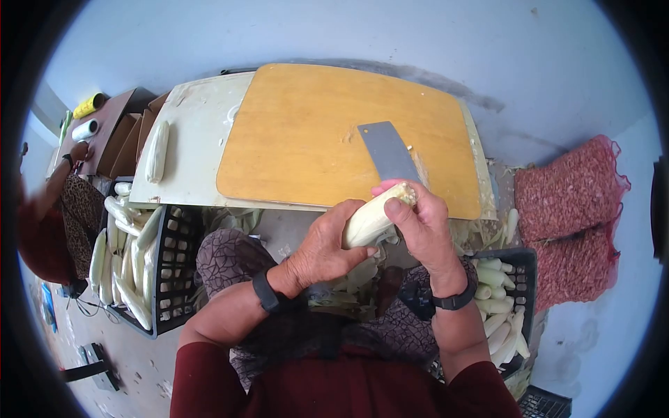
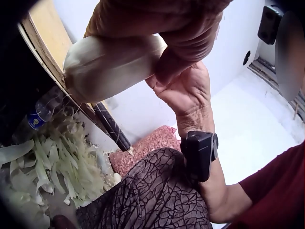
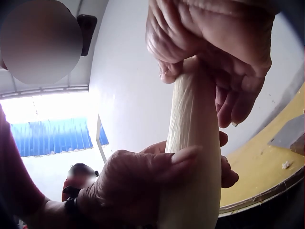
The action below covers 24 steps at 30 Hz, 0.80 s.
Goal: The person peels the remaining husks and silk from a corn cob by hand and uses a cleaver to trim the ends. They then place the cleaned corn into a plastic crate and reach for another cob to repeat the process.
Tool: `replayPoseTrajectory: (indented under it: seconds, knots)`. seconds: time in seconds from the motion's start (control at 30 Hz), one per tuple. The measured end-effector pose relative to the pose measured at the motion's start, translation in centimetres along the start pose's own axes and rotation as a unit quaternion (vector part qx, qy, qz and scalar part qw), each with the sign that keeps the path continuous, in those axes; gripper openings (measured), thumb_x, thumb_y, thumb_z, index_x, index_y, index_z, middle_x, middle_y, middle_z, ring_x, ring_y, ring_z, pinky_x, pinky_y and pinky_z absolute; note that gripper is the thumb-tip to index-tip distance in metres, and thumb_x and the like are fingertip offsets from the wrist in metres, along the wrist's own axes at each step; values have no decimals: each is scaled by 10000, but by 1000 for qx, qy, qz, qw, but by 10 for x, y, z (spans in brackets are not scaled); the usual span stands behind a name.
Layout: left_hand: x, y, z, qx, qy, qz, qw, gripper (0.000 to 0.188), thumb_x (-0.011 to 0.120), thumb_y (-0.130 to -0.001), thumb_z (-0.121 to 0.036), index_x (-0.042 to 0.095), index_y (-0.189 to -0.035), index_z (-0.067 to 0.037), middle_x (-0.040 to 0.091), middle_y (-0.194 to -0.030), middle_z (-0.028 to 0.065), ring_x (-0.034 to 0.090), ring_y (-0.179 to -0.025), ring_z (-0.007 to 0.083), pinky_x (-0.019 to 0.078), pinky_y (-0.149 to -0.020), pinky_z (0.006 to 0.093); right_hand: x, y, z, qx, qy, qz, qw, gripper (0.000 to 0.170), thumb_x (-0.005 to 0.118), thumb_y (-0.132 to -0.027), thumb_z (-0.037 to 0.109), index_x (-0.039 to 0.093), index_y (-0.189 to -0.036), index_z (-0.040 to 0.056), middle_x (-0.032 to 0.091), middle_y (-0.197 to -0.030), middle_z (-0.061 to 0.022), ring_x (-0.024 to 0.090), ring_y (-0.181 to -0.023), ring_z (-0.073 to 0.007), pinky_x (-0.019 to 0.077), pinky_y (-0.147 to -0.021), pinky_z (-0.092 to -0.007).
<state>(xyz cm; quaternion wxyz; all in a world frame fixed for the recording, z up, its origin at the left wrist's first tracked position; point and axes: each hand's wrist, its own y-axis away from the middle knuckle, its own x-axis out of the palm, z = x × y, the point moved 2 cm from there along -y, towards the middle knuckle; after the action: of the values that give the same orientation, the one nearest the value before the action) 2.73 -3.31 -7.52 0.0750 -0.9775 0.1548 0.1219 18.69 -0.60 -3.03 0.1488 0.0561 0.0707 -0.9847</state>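
An ear of corn (image 1: 369, 219) in pale husk is held between both hands over the lap, its cut end toward the upper right. My left hand (image 1: 320, 240) grips its lower part, thumb along the near side; in the right wrist view the left fingers come round behind the ear (image 3: 195, 114). At the cut end, my right hand (image 1: 426, 226) pinches the husk between thumb and fingers. A cleaver (image 1: 388, 152) lies flat on the yellow board (image 1: 300, 132), just beyond the right hand.
A husked ear (image 1: 158, 152) lies on the white tabletop (image 1: 188, 104). Black crates of corn stand left (image 1: 162, 279) and right (image 1: 531, 279). Red mesh sacks (image 1: 568, 188) lean by the wall. Stripped husks (image 2: 62, 162) litter the floor under the table. Another person (image 1: 49, 216) is at far left.
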Motion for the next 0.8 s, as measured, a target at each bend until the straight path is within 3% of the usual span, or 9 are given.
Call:
replayPoseTrajectory:
  seconds: [0.07,0.27,0.47,0.57,0.63,0.73,0.8]
  knots:
    - [1,0,2,0,-1,3,1000,525,732,-700,-107,478,-1150,-13,587,-966,119,562,-899,190,455,-795,316,-1,0,0,-3,13,0,1000,326,607,-887,251,571,-1045,-31,608,-857,-51,542,-823,-94,455,-717,-243]
    - [1,-1,0,6,34,21,999,515,713,-724,-92,472,-1172,-11,587,-978,106,552,-903,165,451,-802,308,-5,-3,1,-26,-26,-19,999,418,484,-945,365,609,-1007,-30,625,-868,-64,550,-793,-106,447,-714,-248]
    - [-5,0,-2,-44,144,58,987,514,681,-749,-75,461,-1210,-22,574,-1012,76,544,-938,156,441,-832,300,-17,-1,1,-7,-103,-51,993,514,448,-948,411,593,-1047,-71,635,-938,-111,587,-908,-159,453,-839,-292]
    - [-7,1,-2,-70,231,73,968,535,669,-756,-69,449,-1241,-17,574,-1017,61,534,-948,145,434,-842,291,-15,0,0,-27,-87,-1,996,544,509,-919,412,528,-1149,-81,613,-1033,-134,574,-988,-185,441,-893,-320]
    - [-9,0,-4,-67,286,78,953,526,654,-768,-64,444,-1247,-15,579,-1017,73,533,-967,147,432,-851,292,-6,0,2,-26,-145,92,985,610,619,-859,371,446,-1242,-72,577,-1122,-136,553,-1035,-195,426,-913,-323]
    - [-11,1,-9,-67,326,113,936,546,643,-775,-102,429,-1269,-10,581,-1010,66,535,-971,150,422,-870,293,-3,0,-5,-16,-115,143,983,667,708,-791,303,417,-1272,-55,558,-1152,-129,532,-1073,-191,413,-933,-332]
    - [-9,2,-12,-74,367,143,916,518,634,-777,-131,450,-1246,-11,583,-1004,72,542,-967,159,418,-875,300,0,0,-2,21,-100,164,981,719,728,-760,333,413,-1272,-63,533,-1194,-156,505,-1125,-220,395,-961,-348]
